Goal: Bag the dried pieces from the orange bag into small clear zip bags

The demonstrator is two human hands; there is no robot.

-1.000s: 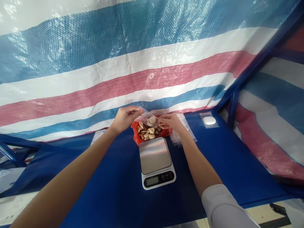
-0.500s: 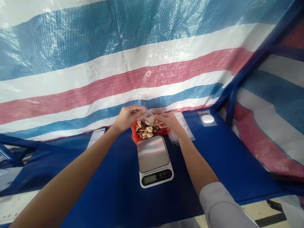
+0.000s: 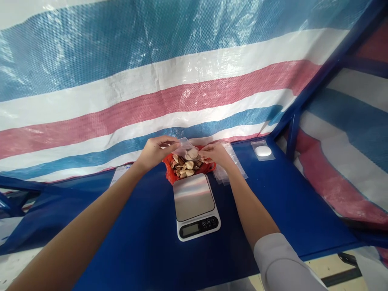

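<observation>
My left hand [image 3: 158, 152] pinches a corner of a small clear plastic bag [image 3: 183, 146] above a red plastic bag [image 3: 170, 174]. At the clear bag's right side, my right hand [image 3: 216, 153] has its fingers closed on the edge. A pale, roundish piece [image 3: 191, 153] shows in or behind the clear plastic; I cannot tell which. Tan and brown pieces [image 3: 185, 166], resembling dried mushroom slices, fill the red bag. Just in front of it sits a white kitchen scale [image 3: 194, 199] with a bare metal plate; its display shows no readable figure.
Flat clear bags [image 3: 232, 163] lie to the right of the red bag. Farther right, a white oval object [image 3: 263, 151] rests on a clear packet. A phone [image 3: 120, 173] lies left on the blue table [image 3: 145, 234]. Striped sheeting [image 3: 169, 97] hangs close behind.
My left hand has shifted slightly left and the clear bag now lies lower, over the pieces. My right hand stays beside it. The whole view has shifted a little.
</observation>
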